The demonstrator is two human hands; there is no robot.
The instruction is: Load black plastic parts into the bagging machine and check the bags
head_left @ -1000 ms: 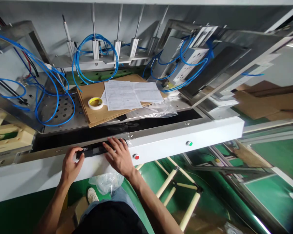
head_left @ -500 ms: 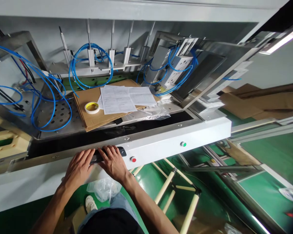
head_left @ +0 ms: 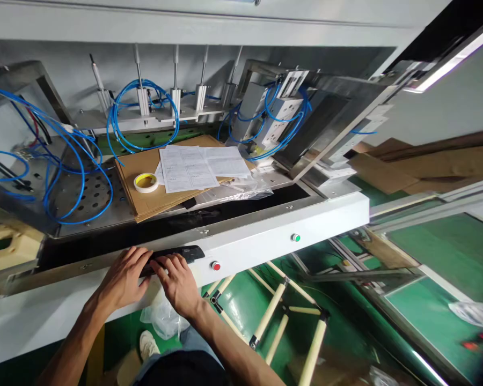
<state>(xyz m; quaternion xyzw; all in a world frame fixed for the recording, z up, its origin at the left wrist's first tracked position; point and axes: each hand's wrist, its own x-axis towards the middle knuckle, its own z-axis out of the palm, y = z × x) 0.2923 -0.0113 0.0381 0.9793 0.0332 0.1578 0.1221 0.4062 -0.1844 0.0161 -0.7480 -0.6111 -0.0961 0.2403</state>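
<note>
A long, glossy black piece (head_left: 191, 252) with a rounded right end lies along the white front beam of the machine; its exact kind I cannot make out. The curled fingers of my left hand (head_left: 124, 279) grip its left part, thumb on the near side. My right hand (head_left: 177, 281) holds it around the middle with bent fingers. Both hands cover much of the piece, while its right end shows past my right fingers. Just right of it, a red button (head_left: 215, 266) sits on the beam face.
Behind the beam (head_left: 257, 244), cardboard sheets (head_left: 140, 201) carry printed papers (head_left: 189, 169) and a tape roll (head_left: 146, 183). Blue air hoses (head_left: 112, 118) loop around upright cylinders. A green button (head_left: 295, 237) is farther right. Below stands a cream tube frame (head_left: 273, 311) beside a clear plastic bag (head_left: 163, 316).
The view has shifted slightly. My fingers have moved a little along the black piece, and more of its right end shows now. My left thumb sits farther out from the right hand.
</note>
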